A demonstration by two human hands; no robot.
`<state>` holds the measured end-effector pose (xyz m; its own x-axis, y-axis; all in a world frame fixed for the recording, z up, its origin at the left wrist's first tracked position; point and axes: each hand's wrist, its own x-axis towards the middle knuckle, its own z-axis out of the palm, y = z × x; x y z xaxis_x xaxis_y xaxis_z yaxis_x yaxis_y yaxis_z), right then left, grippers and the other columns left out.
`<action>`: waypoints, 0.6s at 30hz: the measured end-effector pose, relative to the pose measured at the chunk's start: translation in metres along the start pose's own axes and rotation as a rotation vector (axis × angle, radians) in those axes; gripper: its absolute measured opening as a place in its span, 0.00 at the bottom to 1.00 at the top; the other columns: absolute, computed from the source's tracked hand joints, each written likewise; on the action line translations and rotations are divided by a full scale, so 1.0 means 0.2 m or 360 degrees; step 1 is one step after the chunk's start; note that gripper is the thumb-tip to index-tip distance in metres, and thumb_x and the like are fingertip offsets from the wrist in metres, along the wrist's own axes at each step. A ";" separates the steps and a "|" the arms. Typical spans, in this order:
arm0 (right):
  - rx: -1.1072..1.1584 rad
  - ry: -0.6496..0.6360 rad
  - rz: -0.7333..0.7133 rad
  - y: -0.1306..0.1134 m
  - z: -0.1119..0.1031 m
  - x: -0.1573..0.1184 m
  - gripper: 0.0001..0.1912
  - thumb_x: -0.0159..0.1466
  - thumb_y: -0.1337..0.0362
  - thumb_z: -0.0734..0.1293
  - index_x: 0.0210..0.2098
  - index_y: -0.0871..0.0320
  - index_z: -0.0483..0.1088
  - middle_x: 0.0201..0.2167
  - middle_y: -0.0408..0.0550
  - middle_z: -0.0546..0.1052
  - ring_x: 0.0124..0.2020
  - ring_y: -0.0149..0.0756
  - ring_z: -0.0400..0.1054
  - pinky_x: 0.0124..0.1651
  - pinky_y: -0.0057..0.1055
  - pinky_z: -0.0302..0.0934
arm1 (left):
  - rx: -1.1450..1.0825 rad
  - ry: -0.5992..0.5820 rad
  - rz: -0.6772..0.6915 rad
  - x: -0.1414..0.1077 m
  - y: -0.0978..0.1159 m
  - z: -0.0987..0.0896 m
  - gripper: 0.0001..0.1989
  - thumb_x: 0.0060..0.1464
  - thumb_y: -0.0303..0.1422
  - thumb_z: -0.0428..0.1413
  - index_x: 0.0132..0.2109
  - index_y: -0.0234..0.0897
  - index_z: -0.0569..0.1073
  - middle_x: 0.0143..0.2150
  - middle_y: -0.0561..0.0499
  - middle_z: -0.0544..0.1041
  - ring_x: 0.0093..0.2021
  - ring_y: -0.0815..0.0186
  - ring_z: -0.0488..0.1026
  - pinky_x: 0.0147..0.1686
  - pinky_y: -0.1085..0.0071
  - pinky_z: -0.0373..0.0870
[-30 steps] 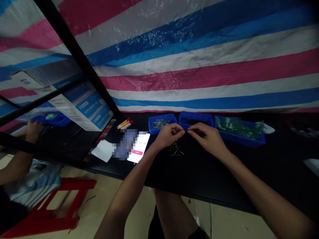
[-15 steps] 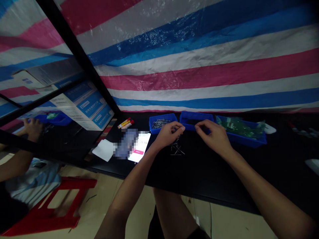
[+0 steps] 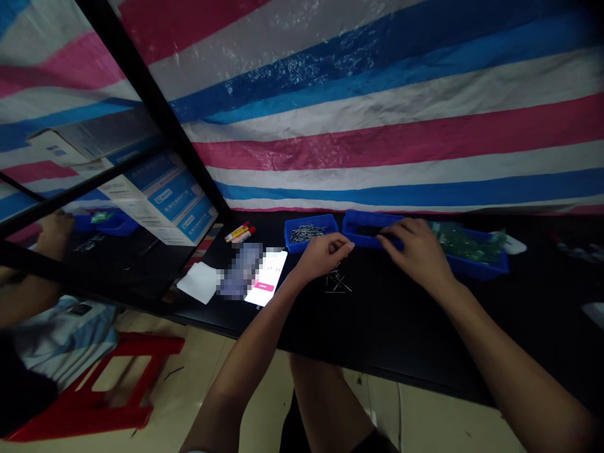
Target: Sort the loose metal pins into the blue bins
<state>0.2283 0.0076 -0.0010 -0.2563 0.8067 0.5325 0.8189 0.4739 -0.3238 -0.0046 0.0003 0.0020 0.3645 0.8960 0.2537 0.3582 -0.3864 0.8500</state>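
Observation:
My left hand [image 3: 324, 257] is closed in a pinch above the black table, its thumb and fingertips together; whatever is between them is too small to make out. Just below it several thin metal pins [image 3: 338, 283] lie loose on the table. Behind that hand stands a blue tray [image 3: 289, 244] filled with similar metal pins [image 3: 307, 233]. My right hand [image 3: 418, 250] reaches over the front edge of a second blue tray [image 3: 353, 239], fingers loosely apart with nothing visible in them. Dark contents in that tray are hard to distinguish.
A third blue tray [image 3: 481, 270] holds green plastic bags [image 3: 465, 244]. Left of my arm are a lit phone [image 3: 267, 277], a white pad [image 3: 198, 282] and glue tubes [image 3: 240, 233]. Beyond a black frame, another person's arm [image 3: 51, 239] shows, with cartons [image 3: 172, 201] nearby.
My right hand has moved a little to the right, away from the left hand, and its fingers have spread over the middle tray. My left hand keeps its pinch nearly in place.

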 end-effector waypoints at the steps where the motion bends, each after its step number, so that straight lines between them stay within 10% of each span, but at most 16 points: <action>1: 0.0122 -0.0162 -0.0107 -0.01 0.00 0.00 0.12 0.67 0.57 0.62 0.40 0.56 0.74 0.38 0.53 0.74 0.43 0.48 0.67 0.47 0.45 0.61 | -0.0013 0.0017 -0.0006 0.00 0.00 0.00 0.15 0.61 0.43 0.53 0.39 0.35 0.75 0.31 0.51 0.77 0.27 0.71 0.71 0.28 0.75 0.65; 6: 0.0408 -0.0743 -0.0491 -0.06 0.08 -0.03 0.13 0.63 0.54 0.67 0.44 0.52 0.74 0.43 0.52 0.73 0.46 0.45 0.68 0.49 0.42 0.64 | -0.0063 0.0141 -0.0045 0.00 -0.01 0.00 0.14 0.62 0.41 0.53 0.46 0.36 0.73 0.30 0.51 0.77 0.28 0.70 0.73 0.30 0.74 0.68; 18: 0.0218 -0.0887 -0.0492 -0.07 0.13 -0.05 0.05 0.66 0.63 0.63 0.35 0.55 0.68 0.36 0.50 0.72 0.39 0.42 0.67 0.44 0.39 0.64 | 0.0011 0.0128 -0.0029 0.00 -0.02 0.00 0.13 0.62 0.40 0.52 0.45 0.36 0.73 0.29 0.51 0.77 0.28 0.69 0.74 0.31 0.73 0.68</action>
<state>0.2057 0.0034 -0.0225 -0.7277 0.6708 0.1435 0.6014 0.7244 -0.3369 -0.0048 0.0022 -0.0011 0.2877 0.9175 0.2748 0.3704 -0.3712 0.8515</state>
